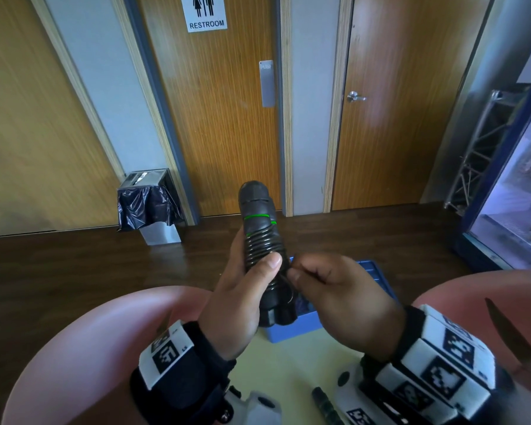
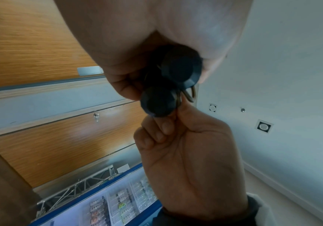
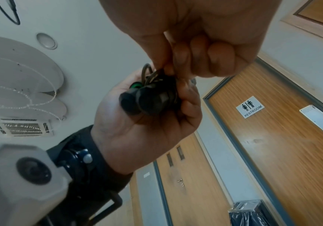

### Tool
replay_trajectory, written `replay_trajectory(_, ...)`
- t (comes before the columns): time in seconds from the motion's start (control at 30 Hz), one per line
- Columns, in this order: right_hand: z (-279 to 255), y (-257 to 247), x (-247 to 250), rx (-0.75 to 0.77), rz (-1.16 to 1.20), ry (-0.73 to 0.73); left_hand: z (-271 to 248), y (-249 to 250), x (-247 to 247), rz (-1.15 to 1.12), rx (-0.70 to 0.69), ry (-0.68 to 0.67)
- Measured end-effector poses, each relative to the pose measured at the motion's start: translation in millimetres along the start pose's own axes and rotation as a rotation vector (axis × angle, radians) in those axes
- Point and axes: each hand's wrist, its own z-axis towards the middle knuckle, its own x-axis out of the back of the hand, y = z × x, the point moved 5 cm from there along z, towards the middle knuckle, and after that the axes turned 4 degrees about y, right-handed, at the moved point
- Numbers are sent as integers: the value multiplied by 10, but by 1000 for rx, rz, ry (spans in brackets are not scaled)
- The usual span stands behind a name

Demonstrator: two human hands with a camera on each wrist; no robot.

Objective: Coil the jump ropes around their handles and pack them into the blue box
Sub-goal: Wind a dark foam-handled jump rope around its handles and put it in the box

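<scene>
Where "RESTROOM" labels the door sign (image 1: 207, 13), "PUSH" plate (image 1: 266, 83) beside.

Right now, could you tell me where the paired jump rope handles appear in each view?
Head: paired handles centre, upright in the left hand.
Left wrist: end caps upper centre.
Right wrist: centre.
Shared landmark: push plate on the restroom door.

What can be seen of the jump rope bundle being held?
The jump rope bundle is two black handles side by side with thin green rings, dark cord coiled tightly round their middle. It stands roughly upright above the blue box. The left hand grips it, thumb across the coils; the right hand pinches the loose cord end.
</scene>
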Motion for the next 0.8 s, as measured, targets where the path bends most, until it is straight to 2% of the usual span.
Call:
replay_trajectory(0.27, 73, -2, -29, -10, 56, 66, 37, 63, -26, -83, -11, 47)
replay_trajectory(0.43, -28, 61, -24, -101, 178, 43, 39, 29, -58, -160, 4, 79)
replay_trajectory(0.57, -71, 57, -13, -68, 25, 100, 9, 8, -67, -114, -25, 80)
replay_trajectory(0.8, -100, -138, 15, 132, -282, 155, 2, 40, -68, -8, -52, 61)
